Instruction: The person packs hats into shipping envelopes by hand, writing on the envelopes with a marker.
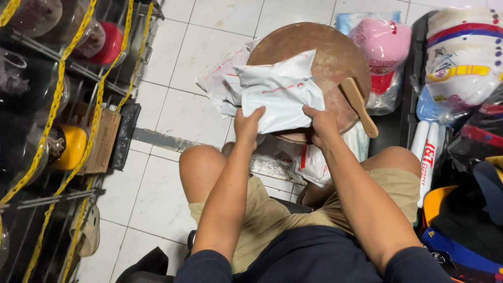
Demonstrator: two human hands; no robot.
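A seated person presses a white plastic mailer bag [280,91] onto a round wooden board [335,57]. The bag looks folded and filled, though sealing cannot be confirmed. The left hand [247,124] and right hand [320,121] each clamp the bag's near edge. More bags [220,84] lie left of the board.

— Which packages do you see?
— A white plastic mailer bag [280,91] with thin red marks lies on the round wooden bench [335,55], both hands gripping its near edge. At its nine o'clock, more crumpled white mailers [220,84].
— Others?
— At six o'clock, another white-and-red bag [312,162] below. At two o'clock, a clear bag holding something pink [382,50]; at three o'clock, white rolled mailers [427,152].
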